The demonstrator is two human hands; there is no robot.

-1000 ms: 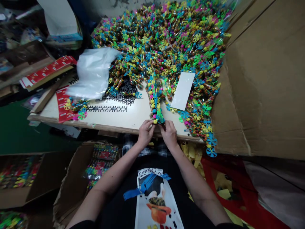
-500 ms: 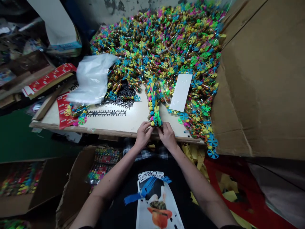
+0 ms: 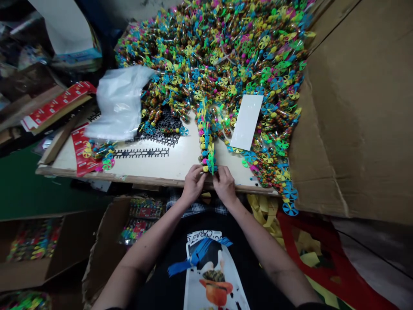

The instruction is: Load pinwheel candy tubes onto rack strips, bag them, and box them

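A row of small toys (image 3: 206, 137) with yellow, pink, blue and green fan-shaped tops runs from the heap toward the table's front edge. At its near end, my left hand (image 3: 194, 183) is closed, thumb and fingers pinched against the left side of the nearest toy. My right hand (image 3: 225, 184) is closed on the other side, its fingertips at the green and blue fan tops. The fingertips partly hide what they grip. A big heap of similar toys (image 3: 213, 51), clear tubes of coloured beads with fan tops, covers the back of the table.
A white card (image 3: 247, 122) lies on the heap's right part. Left are clear plastic bags (image 3: 118, 103), black toothed strips (image 3: 142, 153) and red printed cards (image 3: 82, 150). A large cardboard sheet (image 3: 355, 107) stands at right; an open carton (image 3: 103, 241) sits below left.
The view has shifted slightly. Both hands stay at the near end of the row, with only a small movement of the fingers.
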